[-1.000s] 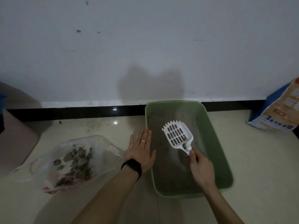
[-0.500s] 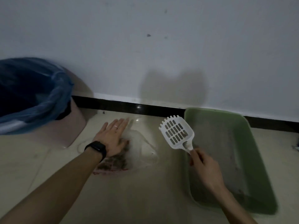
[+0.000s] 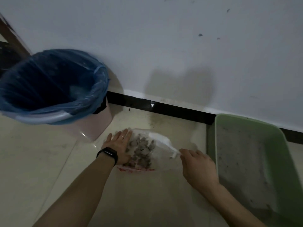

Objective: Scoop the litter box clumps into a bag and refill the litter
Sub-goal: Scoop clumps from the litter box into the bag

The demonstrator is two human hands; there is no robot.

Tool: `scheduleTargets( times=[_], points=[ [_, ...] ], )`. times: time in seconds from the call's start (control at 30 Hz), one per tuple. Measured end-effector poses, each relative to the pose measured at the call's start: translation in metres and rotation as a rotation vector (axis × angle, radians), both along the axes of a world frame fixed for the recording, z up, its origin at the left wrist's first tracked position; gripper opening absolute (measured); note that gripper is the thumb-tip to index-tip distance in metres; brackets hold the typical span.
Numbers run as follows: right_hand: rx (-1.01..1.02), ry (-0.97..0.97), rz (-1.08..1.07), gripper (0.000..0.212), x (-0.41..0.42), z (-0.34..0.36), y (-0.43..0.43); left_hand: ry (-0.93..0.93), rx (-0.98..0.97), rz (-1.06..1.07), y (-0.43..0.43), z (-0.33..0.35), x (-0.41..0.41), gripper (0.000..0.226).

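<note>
Clear plastic forms the bag (image 3: 157, 154), which lies flat on the floor between the 2 hands. The left hand (image 3: 118, 145) rests palm-down on the bag's left edge, fingers spread and gripping nothing; this placement appears intended to pin the thin film so it does not slide or fold shut. The right hand (image 3: 197, 166) is closed around the handle of the white scoop (image 3: 162, 141), whose head is blurred and lies over the bag, just ahead of the right hand. This position suggests that the scoop is being emptied or withdrawn; which one cannot be determined. Grey clumps (image 3: 141, 150) sit inside the bag, touching the left palm's right side.

The green litter box (image 3: 278, 161) stands directly right of the right hand, close to it, holding only a thin grey layer of litter; refilling appears not yet done. A pink bin with a blue liner (image 3: 54, 86) stands ahead and left of the left hand, near but apart from the bag. Nothing blocks the path between bag and box. No refill litter is visible in this view.
</note>
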State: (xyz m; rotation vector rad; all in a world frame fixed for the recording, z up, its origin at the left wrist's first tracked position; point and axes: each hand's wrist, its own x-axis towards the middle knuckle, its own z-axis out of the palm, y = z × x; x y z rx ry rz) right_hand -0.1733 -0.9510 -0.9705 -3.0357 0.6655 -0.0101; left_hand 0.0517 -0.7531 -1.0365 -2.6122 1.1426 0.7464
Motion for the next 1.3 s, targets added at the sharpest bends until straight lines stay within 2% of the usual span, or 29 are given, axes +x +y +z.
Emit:
scheduleTargets(
  times=[0.1, 0.2, 0.27, 0.37, 0.43, 0.53, 0.63, 0.77, 0.87, 0.93, 1.07, 1.3],
  points=[
    [0.328, -0.107, -0.304, 0.018, -0.025, 0.015, -0.025, -0.024, -0.09, 0.023, -0.023, 0.0, -0.003, 0.096],
    [0.546, -0.236, -0.635, 0.014, -0.073, 0.03, -0.06, 0.008, -0.247, 0.002, -0.067, 0.003, -0.022, 0.085],
    [0.541, -0.257, -0.797, 0.021, -0.112, 0.035, -0.082, 0.06, -0.328, -0.038, -0.102, 0.007, -0.047, 0.082],
    [0.464, -0.052, -0.933, 0.028, -0.166, 0.035, -0.111, 0.128, -0.444, -0.079, -0.15, 0.01, -0.099, 0.077],
    [0.496, 0.1, -0.963, 0.035, -0.189, 0.033, -0.123, 0.181, -0.503, -0.131, -0.178, 0.009, -0.136, 0.076],
    [0.53, 0.205, -0.951, 0.046, -0.202, 0.02, -0.128, 0.209, -0.541, -0.205, -0.208, 0.005, -0.177, 0.078],
    [0.619, 0.264, -0.897, 0.033, -0.187, -0.01, -0.131, 0.148, -0.508, -0.262, -0.22, -0.005, -0.193, 0.079],
    [0.782, 0.071, -0.876, 0.022, -0.13, -0.057, -0.129, 0.084, -0.484, -0.264, -0.222, -0.013, -0.198, 0.081],
    [0.998, -0.236, -1.014, 0.022, -0.098, -0.079, -0.12, 0.04, -0.46, -0.269, -0.224, -0.012, -0.199, 0.082],
    [1.067, -0.39, -1.09, 0.022, -0.097, -0.085, -0.115, 0.018, -0.456, -0.268, -0.224, -0.01, -0.199, 0.083],
    [1.048, -0.608, -1.123, 0.028, -0.124, -0.081, -0.109, 0.03, -0.467, -0.256, -0.224, -0.008, -0.201, 0.084],
    [0.793, -0.651, -1.005, 0.025, -0.167, -0.063, -0.105, -0.002, -0.445, -0.275, -0.223, -0.007, -0.2, 0.084]
  ],
)
